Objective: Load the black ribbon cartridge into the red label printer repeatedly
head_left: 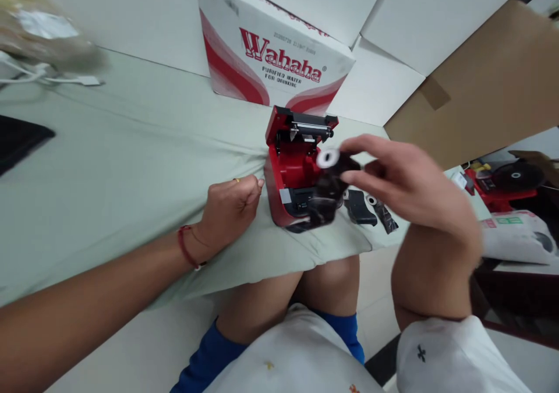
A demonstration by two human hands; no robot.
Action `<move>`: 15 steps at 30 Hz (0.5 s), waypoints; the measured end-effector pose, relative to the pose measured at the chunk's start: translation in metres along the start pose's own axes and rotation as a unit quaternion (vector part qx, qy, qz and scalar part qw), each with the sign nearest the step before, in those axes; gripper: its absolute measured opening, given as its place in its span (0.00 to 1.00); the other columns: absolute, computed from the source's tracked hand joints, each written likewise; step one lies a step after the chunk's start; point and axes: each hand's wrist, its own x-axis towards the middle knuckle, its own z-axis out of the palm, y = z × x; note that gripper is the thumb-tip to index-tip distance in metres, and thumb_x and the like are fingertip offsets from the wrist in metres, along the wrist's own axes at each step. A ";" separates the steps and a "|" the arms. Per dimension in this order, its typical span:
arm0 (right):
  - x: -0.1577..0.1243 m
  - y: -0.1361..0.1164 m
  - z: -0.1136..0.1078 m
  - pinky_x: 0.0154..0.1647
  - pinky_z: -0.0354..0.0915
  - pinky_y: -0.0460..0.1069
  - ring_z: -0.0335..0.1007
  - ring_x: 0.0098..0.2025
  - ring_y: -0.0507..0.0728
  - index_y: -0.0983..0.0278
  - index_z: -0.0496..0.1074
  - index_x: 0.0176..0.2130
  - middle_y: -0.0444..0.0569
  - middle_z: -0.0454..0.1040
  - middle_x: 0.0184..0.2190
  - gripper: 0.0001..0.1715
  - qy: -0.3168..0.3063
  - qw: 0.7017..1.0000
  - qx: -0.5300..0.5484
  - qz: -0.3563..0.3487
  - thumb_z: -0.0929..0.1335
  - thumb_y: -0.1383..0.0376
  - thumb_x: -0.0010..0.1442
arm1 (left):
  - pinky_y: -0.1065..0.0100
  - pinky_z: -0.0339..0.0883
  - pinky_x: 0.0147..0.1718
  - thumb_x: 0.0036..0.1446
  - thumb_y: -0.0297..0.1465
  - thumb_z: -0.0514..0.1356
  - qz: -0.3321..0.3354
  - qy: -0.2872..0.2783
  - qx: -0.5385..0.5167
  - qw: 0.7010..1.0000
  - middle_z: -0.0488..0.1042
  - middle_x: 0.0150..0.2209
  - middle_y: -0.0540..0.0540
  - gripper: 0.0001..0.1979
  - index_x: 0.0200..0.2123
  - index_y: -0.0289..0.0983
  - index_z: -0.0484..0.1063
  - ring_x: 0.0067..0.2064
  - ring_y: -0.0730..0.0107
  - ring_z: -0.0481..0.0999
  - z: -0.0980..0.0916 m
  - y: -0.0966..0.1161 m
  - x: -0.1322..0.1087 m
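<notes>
A small red label printer (274, 198) stands on the cloth-covered table with its lid (301, 126) tipped up, its red inside showing. To its left my left hand (233, 209) rests on the cloth as a closed fist, thumb side up; nothing shows in it. Between thumb and fingers, my right hand (393, 174) grips a black roll (343, 163) with a white core, held over the printer's right side. A loose length of its shiny black film (325, 198) hangs over the printer's front, blurred. Two more black rolls, one wider (361, 206) and one narrow (384, 213), lie right of the printer.
Behind the printer, a white and red water carton (279, 61) leans against the wall. White cables (48, 77) and a plastic bag (39, 26) lie at the far left, near a dark flat object (21, 141). A brown cardboard sheet (484, 84) stands at the right.
</notes>
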 end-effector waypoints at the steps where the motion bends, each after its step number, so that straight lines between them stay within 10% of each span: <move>1: -0.015 0.008 -0.015 0.32 0.65 0.49 0.72 0.34 0.55 0.59 0.74 0.54 0.48 0.78 0.44 0.19 0.012 0.999 0.049 0.021 0.70 0.56 0.66 | 0.68 0.50 0.22 0.67 0.28 0.56 -0.011 -0.004 -0.001 1.000 0.54 0.17 0.57 0.20 0.23 0.40 0.52 0.18 0.75 0.55 0.000 0.000 0.000; 6: -0.057 0.064 -0.039 0.28 0.64 0.48 0.68 0.28 0.52 0.59 0.75 0.54 0.46 0.77 0.34 0.23 -0.102 0.981 0.129 0.101 0.71 0.51 0.65 | 0.71 0.60 0.25 0.69 0.29 0.55 0.011 0.006 -0.019 1.000 0.73 0.27 0.54 0.05 0.37 0.40 0.65 0.24 0.74 0.70 0.002 0.001 -0.003; 9: -0.050 0.089 0.000 0.33 0.67 0.48 0.71 0.31 0.54 0.61 0.77 0.52 0.47 0.80 0.37 0.18 -0.163 0.977 0.083 0.106 0.70 0.56 0.65 | 0.70 0.65 0.28 0.69 0.28 0.55 0.047 0.045 -0.031 0.997 0.75 0.31 0.51 0.03 0.45 0.39 0.67 0.27 0.72 0.72 0.002 0.003 -0.006; 15: -0.027 0.093 0.085 0.50 0.69 0.51 0.76 0.48 0.58 0.60 0.78 0.51 0.51 0.81 0.49 0.16 -0.080 0.990 0.055 0.099 0.70 0.65 0.63 | 0.66 0.72 0.36 0.65 0.21 0.51 0.111 0.044 -0.076 0.990 0.75 0.36 0.48 0.12 0.43 0.41 0.69 0.37 0.68 0.77 -0.005 0.002 -0.005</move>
